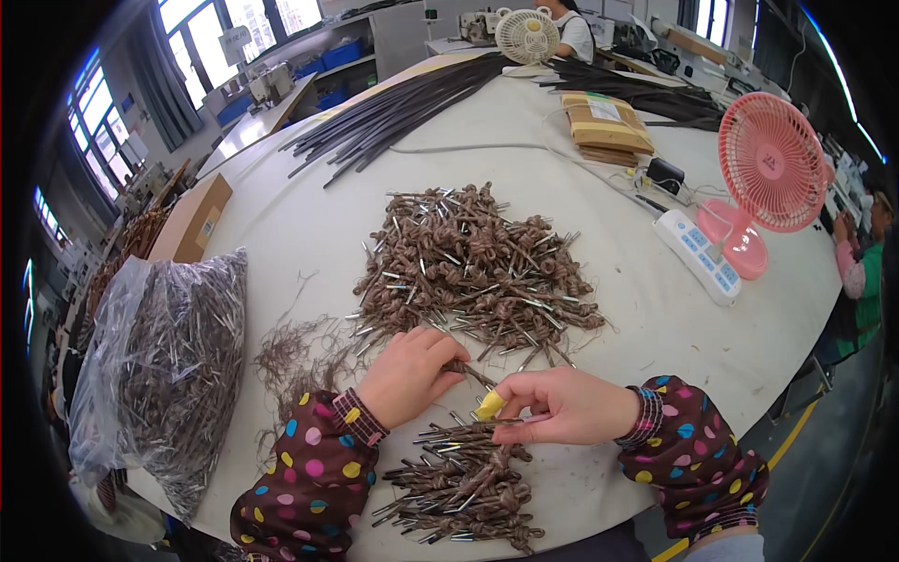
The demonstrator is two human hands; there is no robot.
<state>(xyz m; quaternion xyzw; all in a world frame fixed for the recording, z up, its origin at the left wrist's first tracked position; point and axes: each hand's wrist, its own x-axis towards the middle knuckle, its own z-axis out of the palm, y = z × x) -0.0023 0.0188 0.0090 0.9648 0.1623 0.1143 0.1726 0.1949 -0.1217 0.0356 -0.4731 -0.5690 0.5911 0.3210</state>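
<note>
My left hand [412, 373] is closed on a brown knotted cord [476, 375] with its fingertips, at the near edge of a big heap of such cords [468, 262] with shiny metal tips. To its right, my right hand [562, 407] has thumb and fingers pinched together near the cord's other end. A small yellow piece [490, 405] shows at its index finger; whether it is a tool or a wrapping I cannot tell. Below both hands lies a smaller pile of knotted cords [468, 487], most of their metal tips pointing left.
Loose thread scraps [304, 361] lie left of the heap. A clear plastic bag [169, 365] full of tipped cords stands at the left, before a cardboard box [192, 220]. At right are a pink fan [770, 164] and a white power strip [698, 255]. Dark strips [403, 108] lie farther back.
</note>
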